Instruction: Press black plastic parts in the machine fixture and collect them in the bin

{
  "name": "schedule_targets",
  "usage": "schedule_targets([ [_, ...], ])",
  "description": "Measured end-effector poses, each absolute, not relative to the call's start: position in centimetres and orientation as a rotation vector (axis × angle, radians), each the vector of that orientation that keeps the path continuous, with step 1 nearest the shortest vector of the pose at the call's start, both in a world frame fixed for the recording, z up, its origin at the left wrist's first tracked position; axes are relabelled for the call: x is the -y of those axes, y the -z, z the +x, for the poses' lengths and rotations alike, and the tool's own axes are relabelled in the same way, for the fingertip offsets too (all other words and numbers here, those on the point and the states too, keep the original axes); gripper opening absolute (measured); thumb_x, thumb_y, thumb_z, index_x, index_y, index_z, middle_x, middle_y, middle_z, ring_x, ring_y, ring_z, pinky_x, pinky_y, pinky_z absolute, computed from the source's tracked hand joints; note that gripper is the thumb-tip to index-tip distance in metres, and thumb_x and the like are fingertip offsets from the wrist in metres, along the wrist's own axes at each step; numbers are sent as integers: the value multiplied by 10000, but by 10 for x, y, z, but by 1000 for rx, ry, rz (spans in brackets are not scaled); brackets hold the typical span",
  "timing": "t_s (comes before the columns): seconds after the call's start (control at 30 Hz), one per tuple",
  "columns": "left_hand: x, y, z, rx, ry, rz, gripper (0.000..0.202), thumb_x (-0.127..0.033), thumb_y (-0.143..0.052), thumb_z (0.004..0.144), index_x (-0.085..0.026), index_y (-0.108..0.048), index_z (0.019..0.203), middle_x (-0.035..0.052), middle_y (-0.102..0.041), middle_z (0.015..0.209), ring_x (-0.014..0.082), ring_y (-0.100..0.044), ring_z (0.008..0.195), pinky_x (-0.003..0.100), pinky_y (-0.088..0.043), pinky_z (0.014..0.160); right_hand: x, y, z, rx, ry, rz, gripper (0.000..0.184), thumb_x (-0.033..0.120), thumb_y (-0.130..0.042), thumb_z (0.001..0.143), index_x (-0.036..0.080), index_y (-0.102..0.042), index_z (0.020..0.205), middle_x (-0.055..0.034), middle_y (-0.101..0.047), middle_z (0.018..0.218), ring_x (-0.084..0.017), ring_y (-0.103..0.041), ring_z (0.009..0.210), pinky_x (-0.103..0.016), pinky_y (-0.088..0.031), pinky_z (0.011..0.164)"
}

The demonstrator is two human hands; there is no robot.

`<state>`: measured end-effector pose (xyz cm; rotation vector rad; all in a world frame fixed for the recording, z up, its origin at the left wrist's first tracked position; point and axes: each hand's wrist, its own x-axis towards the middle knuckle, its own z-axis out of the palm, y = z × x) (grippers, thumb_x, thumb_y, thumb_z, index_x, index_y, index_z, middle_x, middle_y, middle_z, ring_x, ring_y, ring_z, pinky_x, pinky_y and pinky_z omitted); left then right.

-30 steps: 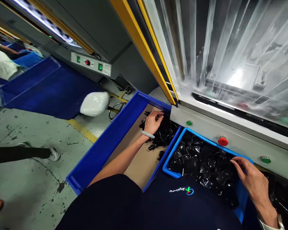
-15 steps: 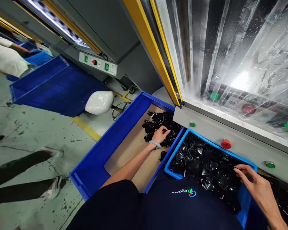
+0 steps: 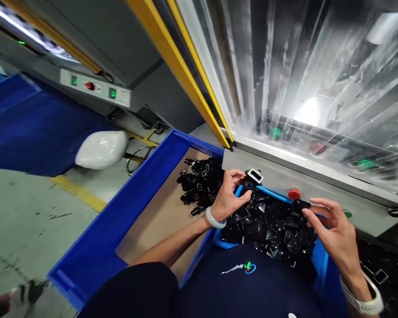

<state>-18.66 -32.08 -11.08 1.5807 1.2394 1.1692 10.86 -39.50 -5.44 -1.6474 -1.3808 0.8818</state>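
My left hand (image 3: 232, 194) grips a small black plastic part with a silver rectangular frame (image 3: 254, 176) between thumb and fingers, above the far left corner of a light blue bin (image 3: 226, 244). Pinched in my right hand (image 3: 333, 227) is a black plastic cap-like piece (image 3: 300, 206), held over the bin's far right side. Glossy black pieces (image 3: 268, 225) fill that bin. Under my left forearm stands a large dark blue crate (image 3: 142, 190), where black parts with rectangular frames (image 3: 200, 179) are heaped at the far end.
A machine panel with a red button (image 3: 294, 193) and a green button (image 3: 347, 213) runs behind the bin. Above it hang clear plastic strips (image 3: 268, 66). A white stool (image 3: 102, 149) stands left of the crate. More black parts (image 3: 384, 274) lie at the far right.
My left hand has come up from the crate's heap to the right, holding a framed part. My right hand has lifted a black piece from the bin. The view has shifted right.
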Motion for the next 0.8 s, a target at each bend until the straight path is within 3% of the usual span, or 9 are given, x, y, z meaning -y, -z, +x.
schedule_targets([
  [0.13, 312, 93, -153, -1052, -1069, 1812, 408, -131, -690, 874, -213, -602, 1264, 63, -706, 1139, 181, -718, 1018, 313, -592, 949, 370, 34, 85, 1408, -862, -1522, 207, 414, -767, 946, 268, -741, 1090, -24, -769, 1069, -153, -744, 924, -268, -659, 745],
  [0.23, 305, 82, -136, -887, -1098, 1895, 410, -76, -662, 880, -201, -644, 1271, 85, -720, 1194, 205, -715, 1109, 320, -603, 961, 358, 26, 81, 1459, -839, -1530, 181, 393, -754, 956, 261, -766, 1079, -13, -758, 979, -135, -726, 865, -248, -638, 713],
  [0.43, 290, 72, -113, -664, -1125, 1993, 504, 0, -606, 857, -199, -672, 1315, 99, -713, 1225, 225, -681, 1188, 406, -590, 1052, 348, 29, 91, 1458, -913, -1561, 206, 416, -755, 950, 242, -775, 1058, -32, -790, 1004, -147, -750, 848, -292, -642, 784],
  [0.53, 280, 64, -104, -650, -1033, 1912, 468, -53, -644, 877, -210, -692, 1315, 105, -711, 1250, 240, -678, 1205, 427, -589, 1056, 344, 32, 95, 1374, -880, -1588, 246, 440, -786, 921, 242, -734, 1056, -19, -773, 941, -154, -746, 831, -304, -640, 780],
  [0.63, 261, 52, -93, -740, -1023, 1782, 255, -200, -735, 942, -191, -757, 1196, 103, -749, 1192, 238, -703, 1145, 423, -586, 1038, 329, 27, 102, 1358, -812, -1607, 292, 465, -800, 905, 236, -699, 1055, -23, -767, 951, -158, -739, 835, -313, -628, 779],
  [0.73, 226, 39, -80, -827, -1069, 1672, 147, -285, -753, 970, -168, -793, 1050, 89, -786, 1065, 210, -735, 1016, 364, -608, 916, 288, 8, 119, 1500, -813, -1557, 282, 471, -739, 952, 220, -707, 1076, -38, -771, 966, -162, -733, 815, -329, -611, 759],
  [0.8, 194, 29, -71, -848, -1125, 1624, 150, -286, -774, 951, -152, -798, 1017, 86, -795, 1018, 192, -746, 942, 329, -614, 846, 241, -10, 133, 1598, -635, -1540, 264, 455, -696, 981, 219, -717, 1097, -55, -775, 1006, -176, -737, 868, -348, -606, 800],
])
